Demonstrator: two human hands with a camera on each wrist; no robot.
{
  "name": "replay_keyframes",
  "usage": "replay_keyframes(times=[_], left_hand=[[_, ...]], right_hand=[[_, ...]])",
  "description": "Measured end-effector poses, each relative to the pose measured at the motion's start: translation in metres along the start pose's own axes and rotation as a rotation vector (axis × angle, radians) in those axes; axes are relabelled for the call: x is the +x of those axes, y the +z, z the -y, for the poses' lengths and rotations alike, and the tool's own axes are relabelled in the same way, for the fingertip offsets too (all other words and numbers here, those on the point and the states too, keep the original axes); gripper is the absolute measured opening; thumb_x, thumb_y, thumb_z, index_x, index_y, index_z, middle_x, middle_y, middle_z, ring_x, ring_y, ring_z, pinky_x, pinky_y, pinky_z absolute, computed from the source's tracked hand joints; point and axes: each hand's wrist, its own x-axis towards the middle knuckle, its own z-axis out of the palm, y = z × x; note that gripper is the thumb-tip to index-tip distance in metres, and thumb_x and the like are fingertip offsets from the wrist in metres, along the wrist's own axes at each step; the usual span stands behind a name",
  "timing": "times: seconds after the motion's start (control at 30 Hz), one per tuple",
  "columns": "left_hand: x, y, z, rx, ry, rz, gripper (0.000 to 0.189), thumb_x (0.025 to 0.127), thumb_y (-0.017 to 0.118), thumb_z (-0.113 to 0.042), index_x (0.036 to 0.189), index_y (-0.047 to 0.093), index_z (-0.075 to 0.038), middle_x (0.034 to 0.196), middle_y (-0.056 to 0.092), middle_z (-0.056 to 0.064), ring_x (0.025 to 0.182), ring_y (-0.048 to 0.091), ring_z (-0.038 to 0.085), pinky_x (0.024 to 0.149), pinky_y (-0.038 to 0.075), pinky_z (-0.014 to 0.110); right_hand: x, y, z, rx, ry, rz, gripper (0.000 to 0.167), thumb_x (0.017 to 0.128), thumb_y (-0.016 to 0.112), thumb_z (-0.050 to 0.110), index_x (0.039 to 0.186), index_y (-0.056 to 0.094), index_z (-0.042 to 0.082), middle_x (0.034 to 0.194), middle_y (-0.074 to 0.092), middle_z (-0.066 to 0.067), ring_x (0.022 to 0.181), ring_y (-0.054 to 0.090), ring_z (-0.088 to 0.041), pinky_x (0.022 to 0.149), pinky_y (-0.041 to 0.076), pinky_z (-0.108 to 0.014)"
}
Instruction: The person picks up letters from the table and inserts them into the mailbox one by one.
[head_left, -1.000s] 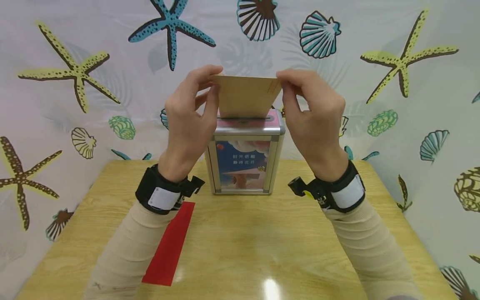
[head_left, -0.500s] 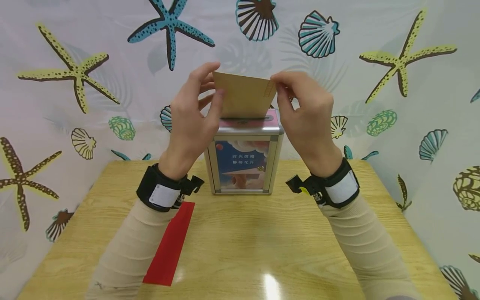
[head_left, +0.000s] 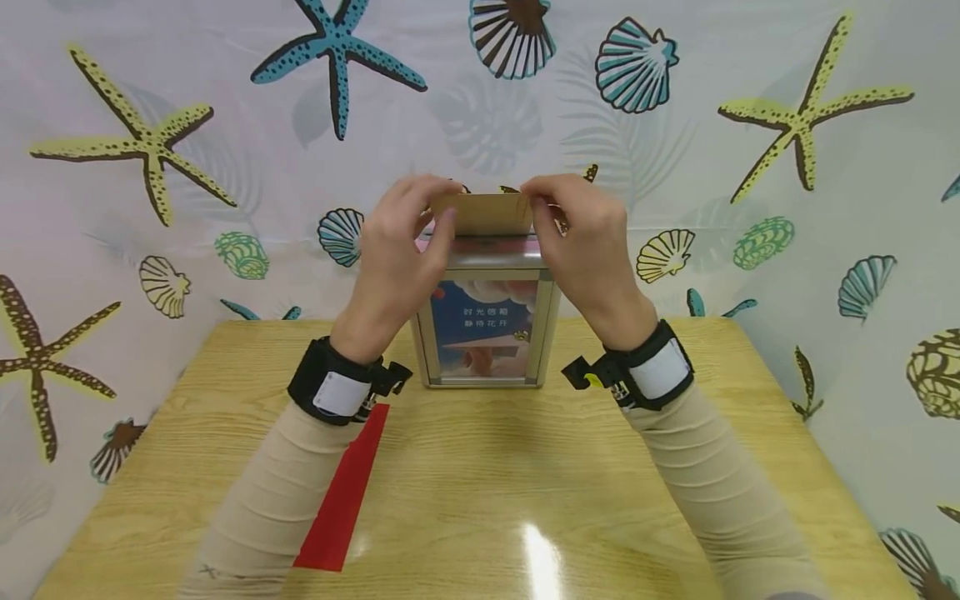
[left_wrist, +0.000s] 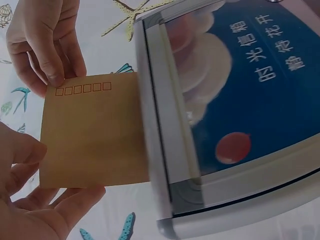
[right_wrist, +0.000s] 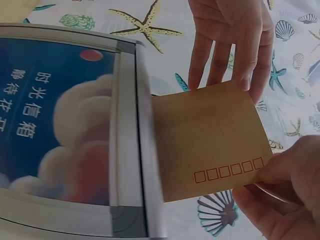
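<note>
A brown paper envelope [head_left: 491, 215] with a row of red printed squares [left_wrist: 83, 89] stands in the top of a metal-framed letter box [head_left: 487, 333]. Its lower part is hidden inside the box. At one upper corner, my right hand [head_left: 588, 250] pinches the envelope between thumb and index finger. My left hand [head_left: 401, 258] holds the opposite corner, its thumb at the corner and its fingers along the side edge, as the right wrist view shows. Both hands are just above the box's pink top. A blue picture with white characters fills the box front.
A red paper strip [head_left: 345, 500] lies on the wooden table [head_left: 600, 475], partly under the left forearm. Behind the box hangs a white cloth [head_left: 495, 117] printed with starfish and shells. Each wrist wears a black strap with a small camera.
Both hands have moved down and closer together, and the envelope has sunk deeper into the box. Its tilt of half a second ago is gone; the top edge is now level.
</note>
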Motion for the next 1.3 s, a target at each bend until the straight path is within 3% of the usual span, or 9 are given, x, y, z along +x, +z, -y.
replay_keyframes(times=[0.27, 0.43, 0.53, 0.63, 0.73, 0.83, 1.0, 1.17, 1.3], left_hand=[[-0.005, 0.009, 0.007, 0.019, -0.057, 0.064, 0.021, 0.099, 0.063, -0.002, 0.118, 0.071, 0.002, 0.123, 0.067, 0.018, 0.106, 0.064, 0.029, 0.089, 0.057, 0.042], [-0.014, 0.010, 0.010, 0.062, -0.134, 0.132, 0.022, 0.098, 0.064, -0.002, 0.118, 0.073, 0.003, 0.125, 0.068, 0.019, 0.118, 0.064, 0.032, 0.100, 0.053, 0.041], [-0.018, 0.012, 0.011, 0.114, -0.188, 0.214, 0.026, 0.096, 0.065, -0.003, 0.120, 0.073, 0.003, 0.129, 0.067, 0.021, 0.124, 0.063, 0.036, 0.109, 0.048, 0.046], [-0.020, 0.014, 0.011, 0.175, -0.225, 0.293, 0.027, 0.097, 0.065, -0.007, 0.121, 0.073, 0.002, 0.132, 0.067, 0.021, 0.128, 0.060, 0.039, 0.113, 0.040, 0.059], [-0.024, 0.015, 0.008, 0.209, -0.251, 0.330, 0.027, 0.099, 0.064, -0.011, 0.122, 0.073, 0.000, 0.136, 0.065, 0.019, 0.133, 0.056, 0.039, 0.115, 0.026, 0.075], [-0.029, 0.012, 0.002, 0.198, -0.238, 0.312, 0.027, 0.099, 0.064, -0.010, 0.123, 0.073, 0.000, 0.138, 0.063, 0.018, 0.137, 0.052, 0.038, 0.115, 0.018, 0.081], [-0.047, 0.000, -0.010, 0.171, -0.147, 0.269, 0.029, 0.097, 0.068, -0.007, 0.124, 0.071, 0.001, 0.138, 0.061, 0.021, 0.142, 0.045, 0.043, 0.122, 0.027, 0.064], [-0.067, -0.023, -0.013, 0.147, -0.133, 0.251, 0.031, 0.096, 0.070, -0.005, 0.127, 0.069, 0.001, 0.138, 0.060, 0.019, 0.136, 0.051, 0.037, 0.114, 0.045, 0.051], [-0.090, -0.039, -0.007, 0.152, -0.147, 0.252, 0.033, 0.095, 0.071, -0.003, 0.127, 0.069, 0.002, 0.135, 0.062, 0.019, 0.131, 0.055, 0.034, 0.110, 0.050, 0.050]], right_hand=[[-0.010, 0.007, -0.005, 0.055, 0.105, 0.098, 0.013, 0.099, 0.063, -0.001, 0.104, 0.074, -0.005, 0.097, 0.075, -0.018, 0.087, 0.073, -0.028, 0.076, 0.061, -0.040], [-0.018, 0.016, -0.008, 0.074, 0.175, 0.238, 0.017, 0.099, 0.064, 0.000, 0.112, 0.073, -0.005, 0.106, 0.075, -0.019, 0.097, 0.073, -0.030, 0.081, 0.062, -0.041], [-0.022, 0.018, -0.009, 0.067, 0.209, 0.347, 0.019, 0.100, 0.063, 0.004, 0.115, 0.072, -0.004, 0.110, 0.074, -0.020, 0.099, 0.072, -0.032, 0.083, 0.061, -0.044], [-0.024, 0.018, -0.009, 0.034, 0.225, 0.444, 0.023, 0.101, 0.064, 0.010, 0.117, 0.072, -0.005, 0.117, 0.073, -0.022, 0.110, 0.070, -0.035, 0.098, 0.056, -0.046], [-0.026, 0.016, -0.009, -0.001, 0.217, 0.505, 0.028, 0.103, 0.065, 0.017, 0.117, 0.073, -0.005, 0.125, 0.071, -0.024, 0.125, 0.064, -0.039, 0.117, 0.043, -0.048], [-0.031, 0.013, -0.007, -0.011, 0.186, 0.517, 0.030, 0.103, 0.064, 0.019, 0.117, 0.072, -0.007, 0.126, 0.070, -0.025, 0.128, 0.062, -0.040, 0.126, 0.030, -0.047], [-0.046, 0.002, 0.009, 0.014, 0.125, 0.461, 0.027, 0.100, 0.068, 0.014, 0.117, 0.071, -0.007, 0.120, 0.072, -0.023, 0.124, 0.063, -0.039, 0.127, 0.026, -0.049], [-0.066, -0.016, 0.027, 0.051, 0.083, 0.417, 0.029, 0.096, 0.073, 0.008, 0.122, 0.070, -0.005, 0.123, 0.071, -0.021, 0.131, 0.057, -0.042, 0.120, 0.039, -0.050], [-0.087, -0.028, 0.037, 0.081, 0.045, 0.420, 0.033, 0.092, 0.076, 0.005, 0.124, 0.070, -0.003, 0.125, 0.070, -0.020, 0.126, 0.062, -0.039, 0.109, 0.050, -0.047]])
